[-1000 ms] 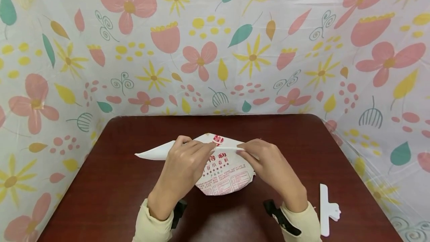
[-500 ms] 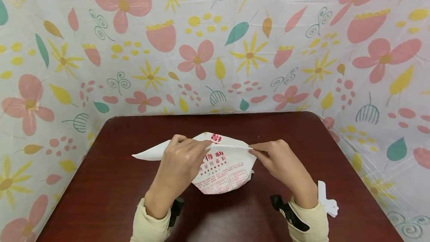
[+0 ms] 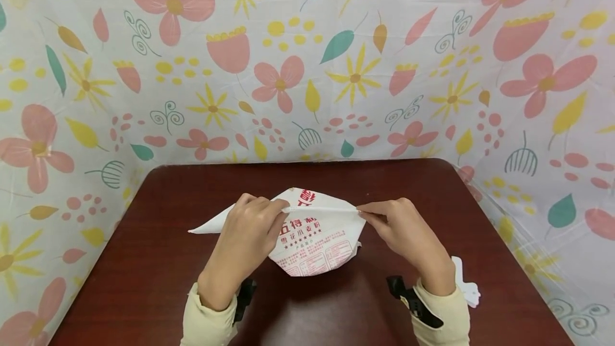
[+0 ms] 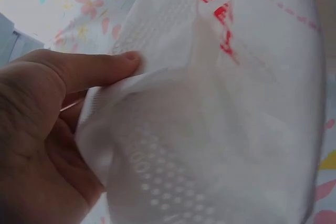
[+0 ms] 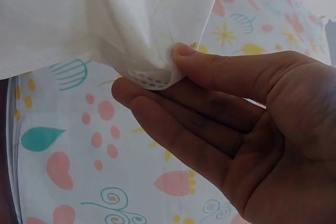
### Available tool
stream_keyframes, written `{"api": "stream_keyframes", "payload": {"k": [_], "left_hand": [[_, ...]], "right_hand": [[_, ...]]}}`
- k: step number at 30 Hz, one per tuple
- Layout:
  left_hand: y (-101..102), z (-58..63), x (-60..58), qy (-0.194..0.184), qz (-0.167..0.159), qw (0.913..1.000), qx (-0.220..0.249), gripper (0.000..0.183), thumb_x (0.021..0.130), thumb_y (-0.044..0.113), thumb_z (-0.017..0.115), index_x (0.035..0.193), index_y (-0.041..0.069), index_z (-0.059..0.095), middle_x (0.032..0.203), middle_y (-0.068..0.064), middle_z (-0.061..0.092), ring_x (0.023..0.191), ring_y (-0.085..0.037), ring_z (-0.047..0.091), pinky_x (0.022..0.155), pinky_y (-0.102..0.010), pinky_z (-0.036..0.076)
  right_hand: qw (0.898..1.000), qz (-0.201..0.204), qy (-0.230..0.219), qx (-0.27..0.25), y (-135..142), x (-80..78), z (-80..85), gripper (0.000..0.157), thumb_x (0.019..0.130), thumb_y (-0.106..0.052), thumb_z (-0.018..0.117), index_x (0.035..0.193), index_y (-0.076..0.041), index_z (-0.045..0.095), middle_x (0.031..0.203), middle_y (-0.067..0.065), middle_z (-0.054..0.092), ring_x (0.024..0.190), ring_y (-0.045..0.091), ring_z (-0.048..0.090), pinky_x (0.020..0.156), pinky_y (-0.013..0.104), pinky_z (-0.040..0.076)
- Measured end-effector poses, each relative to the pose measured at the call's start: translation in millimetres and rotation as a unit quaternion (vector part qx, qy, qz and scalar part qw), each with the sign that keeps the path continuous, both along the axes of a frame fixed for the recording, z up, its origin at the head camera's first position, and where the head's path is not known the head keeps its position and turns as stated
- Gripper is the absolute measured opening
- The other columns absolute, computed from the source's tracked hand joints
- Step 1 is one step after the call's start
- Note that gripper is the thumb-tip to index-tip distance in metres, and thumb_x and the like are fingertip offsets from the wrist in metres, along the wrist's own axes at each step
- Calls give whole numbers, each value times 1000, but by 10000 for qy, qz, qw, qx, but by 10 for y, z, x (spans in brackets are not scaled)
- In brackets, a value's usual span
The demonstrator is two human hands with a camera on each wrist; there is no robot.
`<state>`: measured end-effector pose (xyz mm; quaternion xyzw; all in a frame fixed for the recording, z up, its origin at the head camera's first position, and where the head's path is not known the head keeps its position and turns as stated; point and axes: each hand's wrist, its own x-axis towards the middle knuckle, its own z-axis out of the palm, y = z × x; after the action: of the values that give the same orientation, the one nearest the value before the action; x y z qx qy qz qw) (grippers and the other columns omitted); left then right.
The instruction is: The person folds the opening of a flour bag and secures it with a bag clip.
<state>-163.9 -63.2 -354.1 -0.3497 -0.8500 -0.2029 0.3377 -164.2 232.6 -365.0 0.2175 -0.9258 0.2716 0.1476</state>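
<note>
A white flour bag with red Chinese print stands over the middle of the table, its top edge folded into a strip. At the left part of that fold my left hand pinches the bag, and a pointed white flap sticks out to its left. My right hand pinches the fold's right end between thumb and fingers. In the left wrist view the thumb presses on the creased bag. The right wrist view shows the bag's corner, with rows of small perforations, held at the fingertips.
A white bag clip lies on the dark red table, partly hidden by my right forearm. A flower-patterned cloth hangs behind and at both sides. Black straps with cameras sit on both wrists.
My right hand has slid rightward along the fold to its end and stopped there. My left hand has shifted left along it, uncovering more print. The view has turned slightly.
</note>
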Motion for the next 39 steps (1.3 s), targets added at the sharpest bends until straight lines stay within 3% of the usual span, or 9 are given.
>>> {"api": "stream_keyframes", "payload": {"k": [9, 13, 18, 20, 23, 29, 39], "left_hand": [[19, -83, 10, 380, -248, 9989, 99, 13, 83, -4, 69, 90, 7, 73, 73, 1, 70, 64, -12, 60, 67, -30, 44], [17, -74, 10, 432, -251, 9987, 104, 13, 85, -4, 67, 89, 8, 72, 71, 2, 68, 62, -12, 59, 66, -30, 43], [17, -43, 5, 442, -257, 9986, 104, 14, 88, -3, 63, 88, 9, 70, 68, 3, 65, 61, -11, 58, 64, -29, 42], [18, -35, 5, 430, -259, 9987, 101, 14, 88, -3, 62, 88, 9, 70, 68, 4, 65, 61, -11, 58, 64, -29, 42], [18, -32, 3, 421, -241, 9988, 66, 14, 88, -3, 63, 88, 9, 70, 67, 4, 65, 60, -12, 58, 64, -29, 43], [6, -23, 4, 481, -206, 9986, 102, 14, 85, -4, 65, 88, 9, 70, 68, 3, 66, 60, -12, 59, 64, -30, 44], [22, 3, 4, 455, -214, 9987, 107, 15, 86, -4, 63, 88, 9, 70, 65, 5, 63, 57, -11, 57, 63, -29, 43]], "right_hand": [[9996, -69, -258, -71, 20, 78, -43, 16, 88, -9, 75, 102, -13, 79, 96, -4, 76, 75, 3, 63, 64, 26, 51], [9997, -199, -81, -101, 36, 124, 5, 20, 88, -8, 75, 107, -13, 77, 102, -3, 75, 78, 6, 63, 67, 30, 52], [9990, -368, 235, -96, 57, 167, 64, 29, 88, -8, 75, 116, -12, 73, 114, 1, 72, 96, 16, 68, 81, 37, 55], [9988, -369, 306, -118, 60, 174, 76, 31, 88, -7, 75, 118, -10, 72, 119, 5, 70, 110, 22, 66, 90, 43, 53], [9984, -351, 433, -113, 57, 176, 75, 32, 88, -6, 74, 119, -10, 71, 124, 8, 67, 117, 27, 62, 94, 48, 50], [9975, -375, 598, 69, 54, 188, 20, 32, 89, -8, 73, 121, -9, 70, 127, 9, 65, 120, 28, 59, 96, 48, 48], [9948, -892, 458, 175, 220, 350, -77, 35, 88, -5, 73, 122, -8, 69, 129, 16, 62, 120, 37, 56, 91, 56, 47]]}}
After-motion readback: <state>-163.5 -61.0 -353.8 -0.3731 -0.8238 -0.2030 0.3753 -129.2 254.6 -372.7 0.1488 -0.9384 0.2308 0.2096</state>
